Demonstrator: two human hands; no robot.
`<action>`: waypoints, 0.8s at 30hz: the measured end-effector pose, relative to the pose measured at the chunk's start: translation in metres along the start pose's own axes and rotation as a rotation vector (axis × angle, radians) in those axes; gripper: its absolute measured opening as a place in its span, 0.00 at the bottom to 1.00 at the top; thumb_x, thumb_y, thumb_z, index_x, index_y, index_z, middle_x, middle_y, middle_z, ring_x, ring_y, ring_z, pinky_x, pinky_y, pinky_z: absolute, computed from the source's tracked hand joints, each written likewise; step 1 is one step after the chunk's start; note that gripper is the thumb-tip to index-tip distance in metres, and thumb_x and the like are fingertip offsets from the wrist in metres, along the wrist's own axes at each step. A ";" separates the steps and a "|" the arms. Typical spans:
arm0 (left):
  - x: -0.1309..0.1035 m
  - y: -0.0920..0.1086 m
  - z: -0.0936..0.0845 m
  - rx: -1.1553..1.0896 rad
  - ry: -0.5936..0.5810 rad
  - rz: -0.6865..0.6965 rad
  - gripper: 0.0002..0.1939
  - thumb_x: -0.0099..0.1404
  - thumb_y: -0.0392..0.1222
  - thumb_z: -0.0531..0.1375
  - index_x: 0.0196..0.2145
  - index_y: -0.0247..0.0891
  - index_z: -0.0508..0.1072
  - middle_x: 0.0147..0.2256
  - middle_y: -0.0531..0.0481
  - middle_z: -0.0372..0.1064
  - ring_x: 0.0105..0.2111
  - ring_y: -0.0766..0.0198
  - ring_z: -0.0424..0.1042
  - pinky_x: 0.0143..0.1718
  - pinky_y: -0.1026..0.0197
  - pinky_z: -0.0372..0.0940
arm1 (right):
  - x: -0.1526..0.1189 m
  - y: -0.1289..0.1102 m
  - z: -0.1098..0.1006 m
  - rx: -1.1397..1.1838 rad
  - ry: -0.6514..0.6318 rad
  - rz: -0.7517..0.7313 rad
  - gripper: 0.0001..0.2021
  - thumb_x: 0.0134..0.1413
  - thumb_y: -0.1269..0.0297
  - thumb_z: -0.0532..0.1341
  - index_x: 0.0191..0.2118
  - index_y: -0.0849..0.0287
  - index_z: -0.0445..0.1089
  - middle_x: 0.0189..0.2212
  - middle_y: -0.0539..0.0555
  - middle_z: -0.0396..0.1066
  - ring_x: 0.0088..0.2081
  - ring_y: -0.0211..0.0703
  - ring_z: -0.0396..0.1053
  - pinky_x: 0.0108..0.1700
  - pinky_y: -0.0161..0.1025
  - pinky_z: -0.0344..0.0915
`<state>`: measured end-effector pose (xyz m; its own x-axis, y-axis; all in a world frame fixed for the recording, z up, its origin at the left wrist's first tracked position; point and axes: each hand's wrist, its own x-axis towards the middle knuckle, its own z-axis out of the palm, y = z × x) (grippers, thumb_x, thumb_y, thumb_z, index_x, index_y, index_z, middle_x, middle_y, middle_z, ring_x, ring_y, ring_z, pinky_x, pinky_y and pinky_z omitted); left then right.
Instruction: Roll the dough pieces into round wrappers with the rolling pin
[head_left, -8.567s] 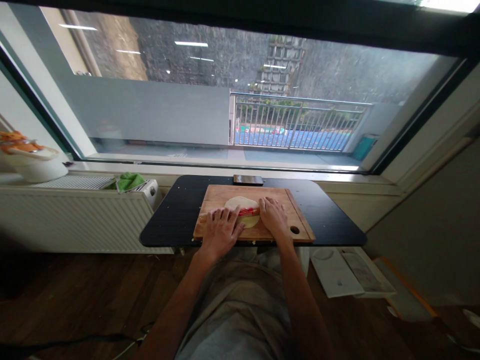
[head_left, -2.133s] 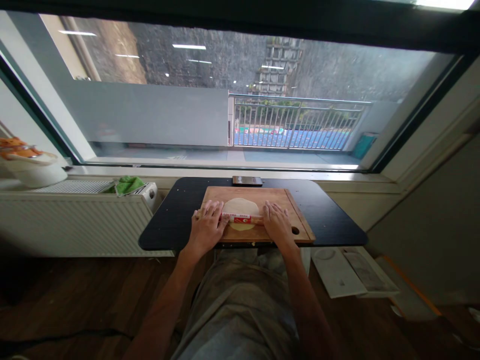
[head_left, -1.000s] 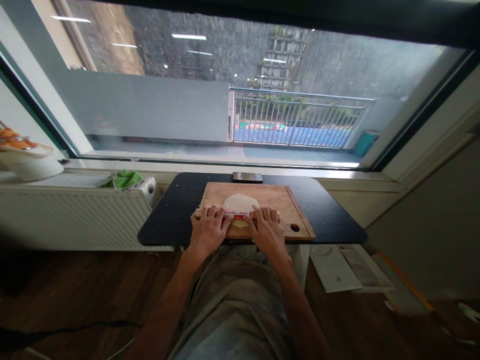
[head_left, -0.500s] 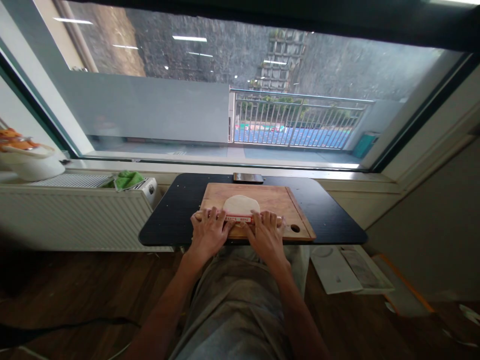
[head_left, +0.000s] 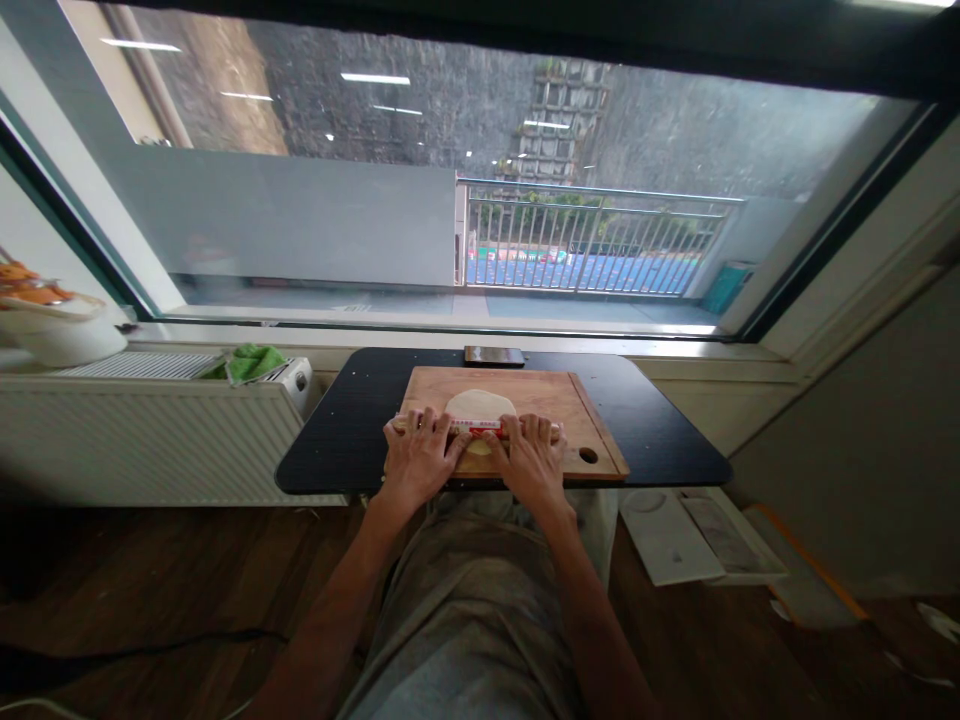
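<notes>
A flattened, pale round of dough [head_left: 480, 403] lies on a wooden cutting board [head_left: 551, 400]. Across it runs a rolling pin [head_left: 474, 427] with a red and white label around its middle. My left hand [head_left: 421, 455] grips the pin's left part, fingers curled over the top and thumb toward the centre. On the right part, my right hand [head_left: 532, 452] holds it the same way. Dough shows on the far side of the pin, and a smaller piece of it shows on the near side between my thumbs. My fingers hide both ends of the pin in part.
The board rests on a black folding-style table [head_left: 322, 440] by a window. A dark phone-like slab [head_left: 493, 356] lies at its far edge. To the left stands a white radiator [head_left: 165, 430] with a green cloth [head_left: 255, 363] on it. The board has a hole [head_left: 588, 455] at its right.
Both hands have pushed the rolling pin slightly away from me over the dough. More dough now shows on the near side, and the label has turned.
</notes>
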<state>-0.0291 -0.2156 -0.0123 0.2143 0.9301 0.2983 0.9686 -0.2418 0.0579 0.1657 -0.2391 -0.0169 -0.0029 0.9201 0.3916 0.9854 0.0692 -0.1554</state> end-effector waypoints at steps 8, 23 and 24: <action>-0.026 0.000 0.004 -0.017 0.070 0.021 0.27 0.82 0.60 0.47 0.67 0.47 0.71 0.61 0.36 0.72 0.64 0.41 0.65 0.63 0.32 0.60 | -0.016 0.003 0.000 0.025 0.051 -0.042 0.23 0.79 0.42 0.50 0.60 0.50 0.72 0.55 0.61 0.72 0.61 0.61 0.63 0.73 0.73 0.46; 0.018 -0.007 0.003 -0.077 -0.058 0.022 0.29 0.81 0.63 0.46 0.71 0.54 0.67 0.71 0.39 0.61 0.70 0.39 0.58 0.67 0.24 0.56 | 0.018 0.008 0.001 0.064 -0.091 0.021 0.26 0.80 0.44 0.48 0.72 0.46 0.66 0.74 0.61 0.62 0.74 0.61 0.52 0.73 0.77 0.46; 0.024 -0.008 0.003 -0.087 -0.073 0.023 0.29 0.82 0.62 0.45 0.70 0.54 0.68 0.72 0.40 0.61 0.70 0.40 0.58 0.67 0.24 0.56 | 0.024 0.009 0.001 0.070 -0.103 0.027 0.26 0.80 0.44 0.48 0.72 0.45 0.66 0.74 0.60 0.62 0.74 0.61 0.52 0.73 0.78 0.45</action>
<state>-0.0310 -0.1906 -0.0087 0.2479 0.9409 0.2307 0.9495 -0.2832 0.1350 0.1741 -0.2164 -0.0101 0.0020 0.9566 0.2915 0.9711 0.0677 -0.2287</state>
